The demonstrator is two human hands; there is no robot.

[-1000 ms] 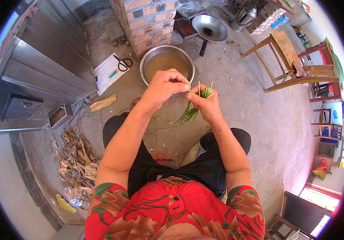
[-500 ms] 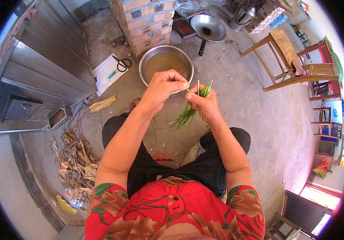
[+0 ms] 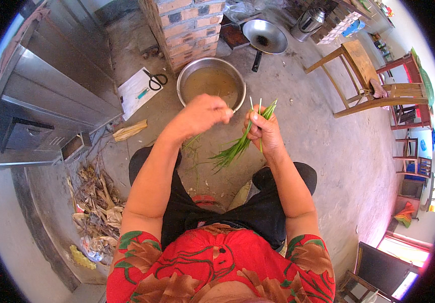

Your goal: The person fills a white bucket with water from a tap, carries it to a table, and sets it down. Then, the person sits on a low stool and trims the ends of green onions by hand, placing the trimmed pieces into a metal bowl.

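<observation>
A small bunch of chives (image 3: 236, 150), long green leaves with pale ends pointing up, is gripped in my right hand (image 3: 267, 132). My left hand (image 3: 202, 115) is apart from the bunch, at the near rim of a metal basin (image 3: 181, 89) holding brownish water. Its fingers are closed and slightly blurred. A tiny pale bit shows at the fingertips, too small to name. Beneath my left wrist are thin green strands (image 3: 191, 142); whether they hang or lie on the floor is unclear.
Scissors (image 3: 155, 80) lie on white paper (image 3: 134, 99) left of the basin, beside a brick pillar (image 3: 191, 31). Beyond it are a wok (image 3: 265, 36) and a metal flask (image 3: 308, 23). A wooden chair (image 3: 361, 63) stands right; dry husks (image 3: 96, 209) lie left.
My hands have drawn apart: the left moved slightly left from the bunch's pale ends, the right slightly to the right. The chives remain in my right hand.
</observation>
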